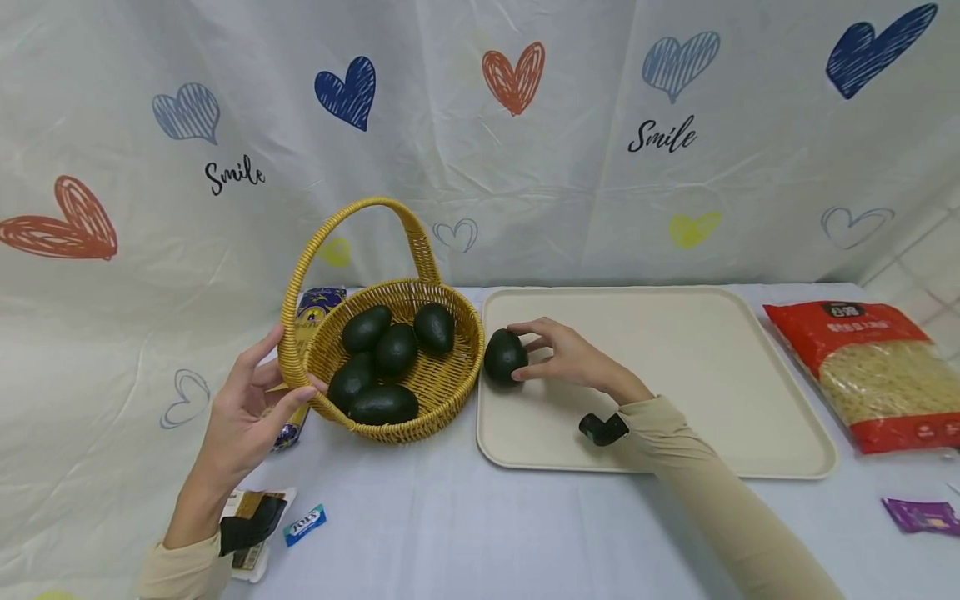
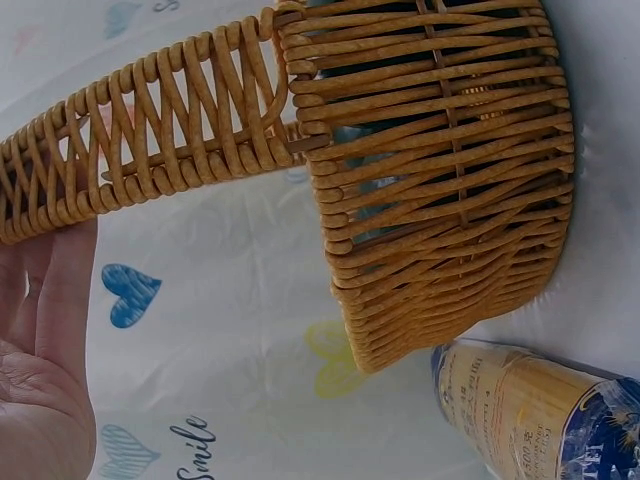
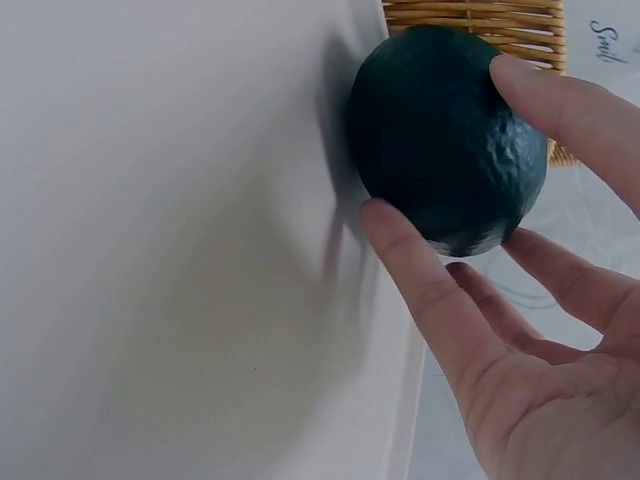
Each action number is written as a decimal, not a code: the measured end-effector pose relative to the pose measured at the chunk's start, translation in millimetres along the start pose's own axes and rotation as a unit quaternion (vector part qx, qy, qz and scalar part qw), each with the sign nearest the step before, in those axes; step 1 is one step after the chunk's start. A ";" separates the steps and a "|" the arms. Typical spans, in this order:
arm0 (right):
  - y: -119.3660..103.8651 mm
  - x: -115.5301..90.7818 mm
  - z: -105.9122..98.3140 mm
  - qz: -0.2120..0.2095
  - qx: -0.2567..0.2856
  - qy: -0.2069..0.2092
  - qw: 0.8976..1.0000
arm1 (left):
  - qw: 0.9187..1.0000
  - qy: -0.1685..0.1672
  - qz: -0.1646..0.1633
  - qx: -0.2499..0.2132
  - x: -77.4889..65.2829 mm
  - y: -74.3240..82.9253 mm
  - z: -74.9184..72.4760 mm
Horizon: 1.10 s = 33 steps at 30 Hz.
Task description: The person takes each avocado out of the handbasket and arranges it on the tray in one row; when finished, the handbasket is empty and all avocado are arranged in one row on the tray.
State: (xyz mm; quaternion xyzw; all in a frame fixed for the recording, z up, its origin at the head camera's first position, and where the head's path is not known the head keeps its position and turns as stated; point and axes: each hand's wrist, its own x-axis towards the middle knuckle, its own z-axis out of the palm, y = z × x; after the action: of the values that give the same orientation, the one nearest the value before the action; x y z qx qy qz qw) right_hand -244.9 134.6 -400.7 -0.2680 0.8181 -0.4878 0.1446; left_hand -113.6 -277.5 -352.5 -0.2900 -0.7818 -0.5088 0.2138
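Observation:
The left hand (image 1: 243, 408) grips the lower left part of a wicker basket's handle (image 1: 300, 279), thumb in front and fingertips partly hidden behind it. Several dark green avocados (image 1: 395, 350) lie inside the woven basket (image 1: 450, 408). At the left end of a cream tray (image 1: 675, 375), the right hand (image 1: 566, 358) holds one more avocado (image 1: 506, 358) between thumb and fingertips. In the right wrist view this avocado (image 3: 440, 140) overlaps the tray's edge, with the basket's wall (image 3: 480, 20) just beyond.
A blue-and-yellow pasta packet (image 2: 530, 410) lies behind the basket's left side. At the far right are a red bag of pasta (image 1: 870, 375) and a purple wrapper (image 1: 922, 516). A small blue packet (image 1: 305, 525) lies near the left wrist. A heart-printed curtain (image 1: 562, 200) hangs behind.

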 end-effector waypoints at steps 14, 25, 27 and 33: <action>-57.9 -3.8 -15.7 -0.094 -0.086 0.007 0.992 | 1.000 -0.005 0.006 -0.009 1.5 -0.7 0.1; -109.8 23.2 36.5 -0.236 -0.109 -0.109 0.959 | 1.000 -0.011 0.004 0.019 0.3 0.1 1.4; -109.7 29.5 47.5 -0.240 -0.092 -0.126 0.958 | 1.000 -0.011 0.012 0.018 0.8 -1.7 1.8; -98.3 50.6 82.1 -0.250 -0.083 -0.160 0.951 | 1.000 -0.008 0.007 0.003 -2.1 -4.5 2.4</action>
State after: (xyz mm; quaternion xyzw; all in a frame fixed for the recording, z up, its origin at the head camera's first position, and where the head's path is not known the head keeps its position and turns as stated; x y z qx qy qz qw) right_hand -216.0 8.6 -353.0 -0.5491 0.7289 -0.3896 0.1241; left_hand -115.1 -277.2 -357.8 -0.2986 -0.7831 -0.5028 0.2117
